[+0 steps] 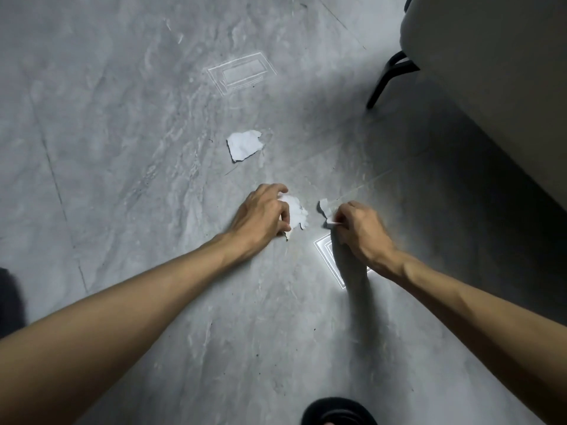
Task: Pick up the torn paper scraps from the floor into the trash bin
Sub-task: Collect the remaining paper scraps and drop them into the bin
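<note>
The task looks midway at best. The left hand (pixel 264 214) has its grip closed on a white scrap (pixel 296 213) down on the floor (pixel 122 148), and the right hand (pixel 360 230) pinches a smaller scrap (pixel 325 210). A third scrap (pixel 245 145) lies untouched at 12 o'clock from the hands. The trash bin is out of view, so nothing shows as binned. A chair (pixel 392 75) stands at 2 o'clock.

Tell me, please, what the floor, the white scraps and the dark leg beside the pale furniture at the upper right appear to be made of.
The floor looks like polished grey stone or marble-look tile: veining, thin joints, mirrored light reflections. The loose scrap, like those under the left hand and right hand, looks like thin matte white paper: ragged torn edges, slight curl. The dark leg looks like black painted metal or wood; I cannot tell which.
</note>
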A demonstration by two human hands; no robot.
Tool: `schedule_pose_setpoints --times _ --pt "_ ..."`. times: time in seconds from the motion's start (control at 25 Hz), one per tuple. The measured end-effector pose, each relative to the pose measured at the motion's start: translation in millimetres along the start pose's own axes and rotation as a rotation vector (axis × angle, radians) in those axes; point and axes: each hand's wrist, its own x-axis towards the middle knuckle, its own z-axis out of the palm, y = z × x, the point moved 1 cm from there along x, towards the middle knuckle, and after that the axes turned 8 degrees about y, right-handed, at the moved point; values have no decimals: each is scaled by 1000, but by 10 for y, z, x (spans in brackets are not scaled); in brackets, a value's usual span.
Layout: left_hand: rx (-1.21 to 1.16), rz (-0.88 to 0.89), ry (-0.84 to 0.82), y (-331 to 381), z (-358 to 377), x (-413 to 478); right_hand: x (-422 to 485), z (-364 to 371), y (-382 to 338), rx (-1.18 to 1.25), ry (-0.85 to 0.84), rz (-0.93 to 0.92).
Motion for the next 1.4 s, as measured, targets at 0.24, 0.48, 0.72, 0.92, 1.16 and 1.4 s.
schedule_pose_setpoints --times 0.24,0.48,0.72,0.92,1.16,1.4 --pt "20 -6 -77 40 106 112 -30 43 21 498 130 550" --pt "-158 -131 33 -13 -693 -191 -83 197 -425 670 -65 604" --pt "-113 -250 258 -393 -2070 -878 29 322 -1655 769 -295 392" --pt "1 -411 573 -857 -2957 -1930 48 493 -3074 768 -476 104" --pt "142 -877 751 -1610 -3229 -3328 23 406 -4508 733 -388 -383" --pt "62 -1182 455 -1960 -2954 -3896 -206 552 -5453 547 -436 -692"
